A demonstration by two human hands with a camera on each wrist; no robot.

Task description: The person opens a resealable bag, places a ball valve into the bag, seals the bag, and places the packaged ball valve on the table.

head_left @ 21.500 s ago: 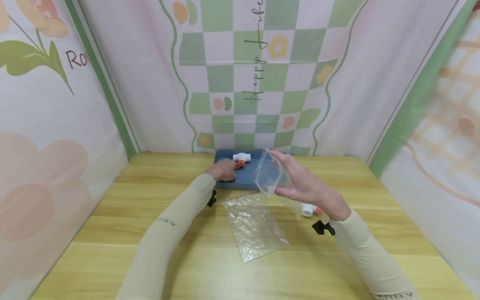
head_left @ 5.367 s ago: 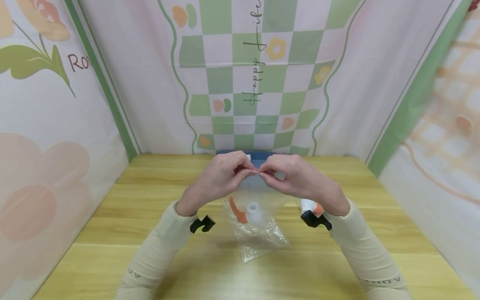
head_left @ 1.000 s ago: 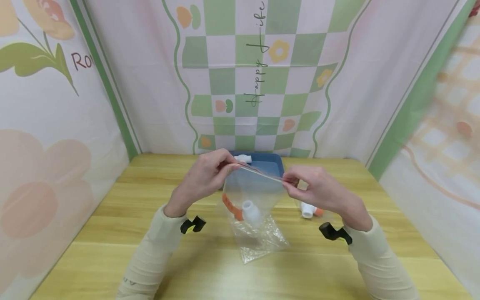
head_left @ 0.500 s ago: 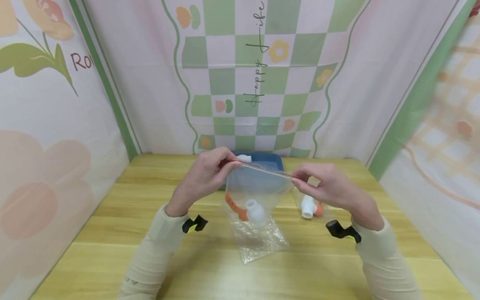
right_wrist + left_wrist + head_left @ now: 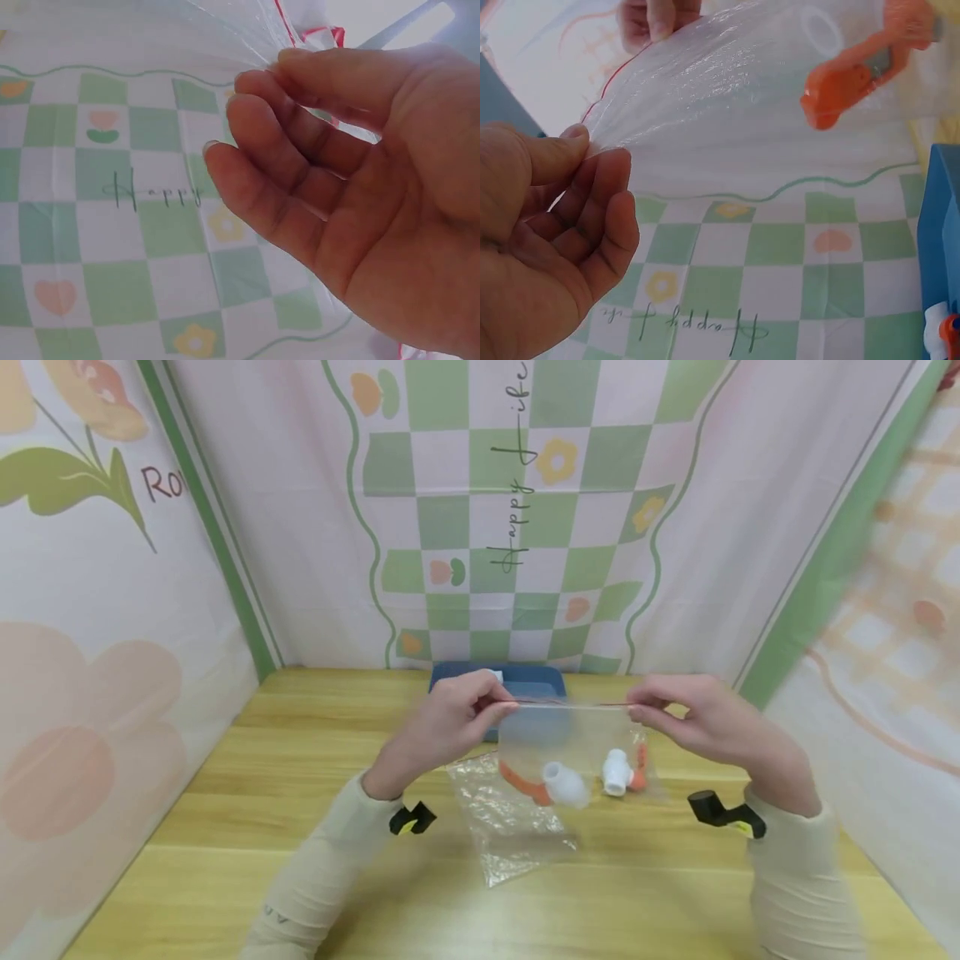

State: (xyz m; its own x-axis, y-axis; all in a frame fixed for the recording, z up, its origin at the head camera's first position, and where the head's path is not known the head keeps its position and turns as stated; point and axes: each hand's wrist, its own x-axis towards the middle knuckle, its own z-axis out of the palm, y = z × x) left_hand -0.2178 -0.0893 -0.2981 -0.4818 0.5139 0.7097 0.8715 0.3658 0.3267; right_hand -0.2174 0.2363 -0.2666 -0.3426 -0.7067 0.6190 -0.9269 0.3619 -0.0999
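From the head view, I see the left hand (image 5: 453,714) and right hand (image 5: 693,718) pinch the top corners of a clear zip bag (image 5: 592,731), stretched over the wooden table (image 5: 315,827). Inside hangs a white ball valve (image 5: 564,785) with an orange handle (image 5: 521,783). If fingers slip, the bag could drop; if the red-lined top gaps, the valve could fall out. Around are another bagged valve (image 5: 617,772), a flat clear bag (image 5: 510,827) and a blue tray (image 5: 551,677), partly blocked by the left hand. In the left wrist view, thumb and finger grip one corner. In the right wrist view, a pinch again, other fingers bent loosely.
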